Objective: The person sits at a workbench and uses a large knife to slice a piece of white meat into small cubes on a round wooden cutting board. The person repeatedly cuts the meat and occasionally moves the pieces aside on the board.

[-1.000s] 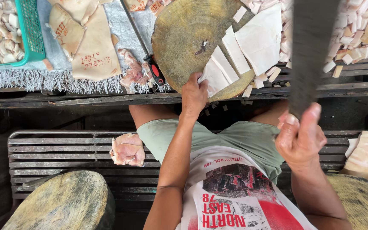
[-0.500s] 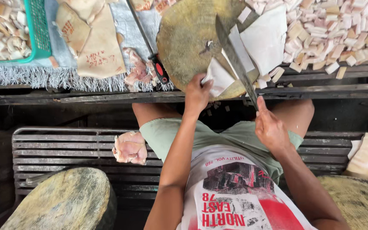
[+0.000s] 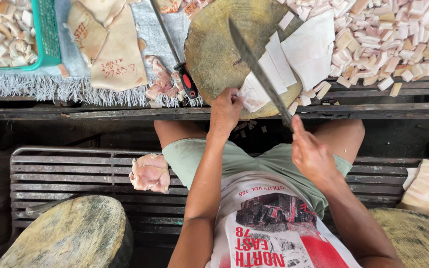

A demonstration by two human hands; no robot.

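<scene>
A round wooden chopping block lies on the low table in front of me. White slabs of pork fat lie on its right side, cut into strips. My left hand presses on the nearest strips at the block's near edge. My right hand grips the handle of a long cleaver, whose blade slants across the block over the strips.
A heap of diced fat covers the table's right. A green basket of pieces stands far left, beside skin sheets and a red-handled knife. A meat lump rests on the slatted bench, between two more wooden blocks.
The cleaver has come down from a raised position near the camera to slant over the strips on the block. My right hand moved forward and down. My left hand stayed on the strips.
</scene>
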